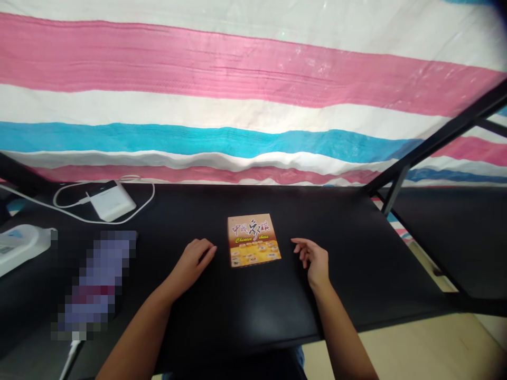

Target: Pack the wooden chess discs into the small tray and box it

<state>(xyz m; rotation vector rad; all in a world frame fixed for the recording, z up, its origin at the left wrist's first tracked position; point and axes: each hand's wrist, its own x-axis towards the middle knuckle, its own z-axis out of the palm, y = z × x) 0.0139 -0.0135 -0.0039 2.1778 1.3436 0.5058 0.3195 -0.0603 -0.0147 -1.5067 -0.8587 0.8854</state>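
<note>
A flat orange and yellow Chinese chess box (252, 240) lies closed on the black table (245, 306), in the middle. My left hand (193, 259) rests on the table just left of the box, fingers loosely curled, nothing in it. My right hand (313, 257) hovers just right of the box, fingers apart and slightly bent, holding nothing. Neither hand touches the box.
A white power bank (111, 200) with a looped white cable (63, 207) sits at the back left. A white device (18, 246) is at the far left edge. A blurred-out patch (95, 282) lies left of my arm. A black metal frame (431, 142) rises at right, a striped tarp (237, 95) behind.
</note>
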